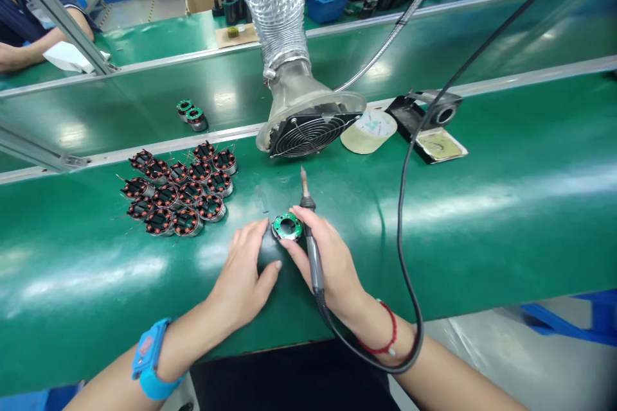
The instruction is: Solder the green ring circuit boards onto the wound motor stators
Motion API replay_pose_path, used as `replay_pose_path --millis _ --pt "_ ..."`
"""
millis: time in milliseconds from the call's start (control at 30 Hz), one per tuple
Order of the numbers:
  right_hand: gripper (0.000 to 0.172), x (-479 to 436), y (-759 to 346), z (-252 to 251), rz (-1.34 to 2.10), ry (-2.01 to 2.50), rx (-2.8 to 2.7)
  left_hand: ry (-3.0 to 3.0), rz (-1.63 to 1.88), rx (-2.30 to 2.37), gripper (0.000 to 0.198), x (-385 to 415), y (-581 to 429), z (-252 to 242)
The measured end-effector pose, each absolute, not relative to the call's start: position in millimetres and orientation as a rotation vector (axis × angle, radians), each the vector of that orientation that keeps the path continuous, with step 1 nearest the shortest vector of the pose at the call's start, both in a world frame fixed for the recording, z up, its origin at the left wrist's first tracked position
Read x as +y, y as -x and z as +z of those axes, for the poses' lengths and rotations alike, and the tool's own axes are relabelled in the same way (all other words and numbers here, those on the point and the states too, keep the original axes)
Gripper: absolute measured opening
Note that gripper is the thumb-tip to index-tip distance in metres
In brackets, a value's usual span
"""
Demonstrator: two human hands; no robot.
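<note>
A small round coil part with a green circuit ring [287, 227] lies on the green bench [482, 218] in front of me. My left hand [245, 270] rests flat beside it, fingers stretched toward its left edge. My right hand [322, 257] touches the part's right side with its fingertips and holds a soldering iron [311, 231], whose tip points away from me past the part. The iron's black cable [409, 218] loops off my wrist and runs up to the right.
Several copper-wound coil parts [180, 189] sit grouped at the left. Two more [191, 114] lie on the conveyor behind. A fume extractor hood with a fan grille [308, 122], a tape roll [369, 131] and a soldering iron stand [431, 125] stand behind. Another person's arm [29, 51] is at far left.
</note>
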State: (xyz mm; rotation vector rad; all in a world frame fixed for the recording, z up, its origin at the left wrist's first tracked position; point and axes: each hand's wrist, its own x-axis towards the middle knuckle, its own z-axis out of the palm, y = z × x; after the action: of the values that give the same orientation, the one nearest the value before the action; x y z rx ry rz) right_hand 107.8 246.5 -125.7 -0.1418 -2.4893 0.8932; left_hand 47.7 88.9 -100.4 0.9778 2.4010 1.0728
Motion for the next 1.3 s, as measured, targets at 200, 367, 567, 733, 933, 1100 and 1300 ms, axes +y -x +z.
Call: replay_pose_path --millis 200,367,567,733,933,1100,1300 --pt "0.042 247 -108 -126 0.923 0.017 -2.527 -1.029 1.108 2.375 0.051 89 -44 -100" --pt "0.042 248 -108 -126 0.937 -0.057 -2.553 -1.069 1.010 2.460 0.040 85 -36 -97" --pt "0.048 252 -109 -121 1.005 -0.056 -2.466 -1.260 0.890 2.495 0.060 94 -34 -104" --pt "0.044 263 -116 -118 1.099 0.150 -2.261 -1.350 0.792 2.641 0.042 98 -12 -79" --pt "0.041 269 -116 -117 1.068 0.189 -2.147 -0.889 0.798 3.069 0.052 116 107 -40" --pt "0.039 273 -111 -120 0.935 0.123 -2.178 -0.634 0.455 3.201 0.044 130 200 -45" --pt "0.035 279 -102 -126 0.830 0.102 -2.131 -0.298 0.407 3.344 0.033 105 225 -51"
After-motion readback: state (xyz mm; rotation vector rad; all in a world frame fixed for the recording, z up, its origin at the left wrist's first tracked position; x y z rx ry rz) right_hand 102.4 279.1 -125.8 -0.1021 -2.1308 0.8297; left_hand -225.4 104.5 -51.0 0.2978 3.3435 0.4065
